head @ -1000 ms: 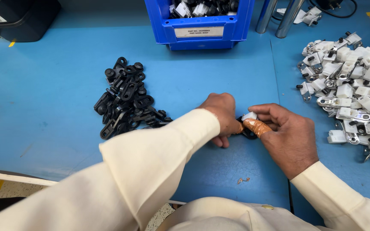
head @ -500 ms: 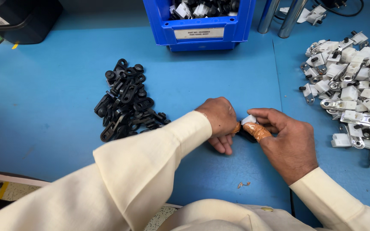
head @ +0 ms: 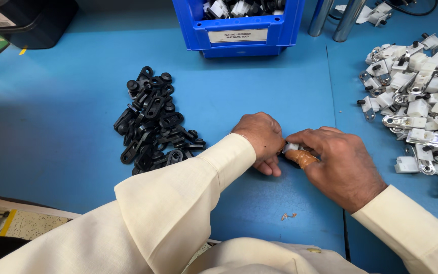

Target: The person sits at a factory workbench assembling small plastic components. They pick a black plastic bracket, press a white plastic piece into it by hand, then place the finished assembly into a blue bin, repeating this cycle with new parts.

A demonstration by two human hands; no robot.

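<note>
Here both hands, left hand (head: pixel 262 139) & right hand (head: pixel 338 162), pinch one small white clip part (head: pixel 292 147) (light, stiff plastic, prob. slippery) w/ fingertips, above the counter (head: pixel 67 127)

Between the fingertips of the left hand (head: pixel 262 139) and the right hand (head: pixel 338 165) only a sliver of a small white part (head: pixel 292 147) shows; the fingers cover the rest, so its shape cannot be told. Behind those fingertips, whether a dark piece sits with it is unclear. Far beyond the fingers, the blue bin (head: pixel 239 35) is cut off by the top edge, its contents too small to make out. To the right of the fingers, the pile of white parts (head: pixel 422 106) runs off the frame.
</note>
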